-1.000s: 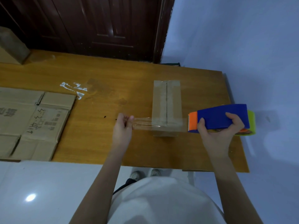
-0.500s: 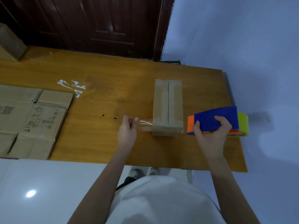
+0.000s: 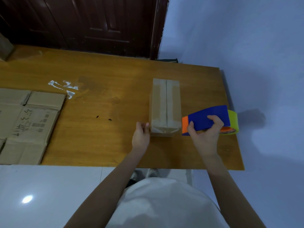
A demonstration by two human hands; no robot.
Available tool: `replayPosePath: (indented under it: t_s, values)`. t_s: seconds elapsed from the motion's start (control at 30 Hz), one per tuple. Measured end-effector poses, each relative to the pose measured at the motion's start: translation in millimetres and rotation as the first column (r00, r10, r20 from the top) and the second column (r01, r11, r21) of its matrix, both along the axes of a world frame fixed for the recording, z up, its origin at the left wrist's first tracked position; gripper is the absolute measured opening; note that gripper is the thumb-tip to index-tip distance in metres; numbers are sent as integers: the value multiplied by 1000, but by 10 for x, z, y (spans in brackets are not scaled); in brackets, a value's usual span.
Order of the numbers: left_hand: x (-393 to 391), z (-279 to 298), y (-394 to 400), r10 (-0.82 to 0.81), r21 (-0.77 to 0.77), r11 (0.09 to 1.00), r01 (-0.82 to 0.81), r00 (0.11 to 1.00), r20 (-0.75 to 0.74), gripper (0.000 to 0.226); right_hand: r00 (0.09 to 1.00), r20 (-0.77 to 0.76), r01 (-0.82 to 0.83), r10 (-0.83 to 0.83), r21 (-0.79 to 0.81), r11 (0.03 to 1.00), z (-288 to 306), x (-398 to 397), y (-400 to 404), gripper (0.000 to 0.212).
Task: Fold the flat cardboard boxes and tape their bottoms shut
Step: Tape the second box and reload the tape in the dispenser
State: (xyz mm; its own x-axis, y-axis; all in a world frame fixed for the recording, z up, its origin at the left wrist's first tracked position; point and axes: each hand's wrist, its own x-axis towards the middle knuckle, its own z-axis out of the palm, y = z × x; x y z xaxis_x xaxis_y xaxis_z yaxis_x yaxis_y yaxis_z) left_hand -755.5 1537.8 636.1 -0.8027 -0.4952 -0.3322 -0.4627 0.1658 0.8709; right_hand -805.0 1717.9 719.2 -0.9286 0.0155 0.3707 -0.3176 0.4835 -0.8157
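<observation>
A small folded cardboard box (image 3: 165, 102) stands on the wooden table (image 3: 98, 129), its two bottom flaps meeting in a centre seam on top. Clear tape crosses its near end. My left hand (image 3: 141, 136) presses the tape end against the box's left near side, thumb and fingers together. To the right of the box, my right hand (image 3: 205, 134) grips a blue and orange tape dispenser (image 3: 209, 119) with a yellow-green roll, its orange nose close to the box's right near corner.
Flattened cardboard boxes (image 3: 28, 125) lie at the table's left. White tape residue (image 3: 65, 87) marks the tabletop behind them. Another cardboard piece (image 3: 5, 48) sits at the far left corner. A dark wooden door (image 3: 92, 23) stands behind the table; a pale wall runs along the right.
My left hand has moved right, bringing the stretched tape down onto the box's left side. The dispenser has come in closer to the box's right corner.
</observation>
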Motion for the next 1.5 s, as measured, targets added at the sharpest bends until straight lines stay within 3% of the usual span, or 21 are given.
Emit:
replayPosePath:
  t_s: [0.07,0.13,0.17,0.2,0.27,0.4,0.47,0.53,0.6,0.67,0.77,0.87,0.93,0.97,1.0,1.03,1.07,1.1,1.17,1.3,1.5]
  values:
    - [-3,15,47,42,76,996,-42,999,3,25,1000,17,7,-7,-9,1000,-10,-3,7,67]
    - [-22,47,65,122,265,953,-147,987,108,30,1000,14,14,-14,-4,1000,-28,-1,16,66]
    - [-38,47,62,151,447,865,-230,967,205,32,1000,20,17,-17,-7,1000,-29,-1,16,65]
    - [-46,38,48,159,650,692,-315,944,289,34,999,32,19,-19,-16,1000,-32,-4,15,65]
    - [-56,7,5,190,823,381,-422,907,377,32,998,53,25,-23,-24,999,-36,-3,13,64]
    - [-97,21,-32,234,815,331,-476,878,418,27,999,43,15,-14,-28,999,-80,-15,40,64]
    - [-106,115,-51,241,749,424,-509,861,448,24,999,34,2,-1,-30,1000,-96,-24,57,67]
    - [-67,214,-72,321,486,727,-485,866,383,16,999,36,6,-6,-24,1000,-109,-36,77,65]
    - [11,355,-47,367,139,915,-380,924,105,21,999,43,15,-14,-28,999,-104,-36,82,66]
    - [90,558,72,228,96,971,-221,971,-71,41,998,60,16,-13,-44,999,-95,-31,70,65]
    - [87,591,289,-8,224,975,11,1000,-12,62,997,72,19,-15,-59,998,-101,-33,78,65]
    - [59,553,249,-59,305,951,50,998,21,66,997,80,12,-7,-61,998,-105,-55,110,66]
    - [60,582,180,-90,167,982,91,996,-16,66,998,67,8,-4,-68,998,-110,-49,117,67]
    - [60,638,176,-171,-91,982,164,982,-83,65,999,53,7,-3,-73,997,-108,-43,115,65]
    - [40,672,206,-308,-423,878,225,941,-140,65,999,39,5,-2,-74,997,-113,-41,113,64]
    - [-8,684,255,-467,-684,685,251,872,-148,64,1000,29,2,0,-74,997,-118,-43,113,64]
    - [-71,672,306,-594,-823,493,281,800,-82,65,1000,30,3,0,-74,997,-127,-48,116,64]
    - [-132,624,351,-659,-877,347,333,751,24,66,999,41,4,-1,-83,997,-129,-52,121,64]
    - [-215,522,366,-660,-878,189,440,719,218,69,997,75,23,-13,-132,991,-121,-65,151,64]
    - [-242,438,329,-618,-885,99,455,725,303,69,982,159,146,-100,-306,941,-88,-95,253,61]
    - [-243,427,350,-616,-897,89,432,732,292,78,960,221,244,-170,-365,899,-88,-160,362,55]
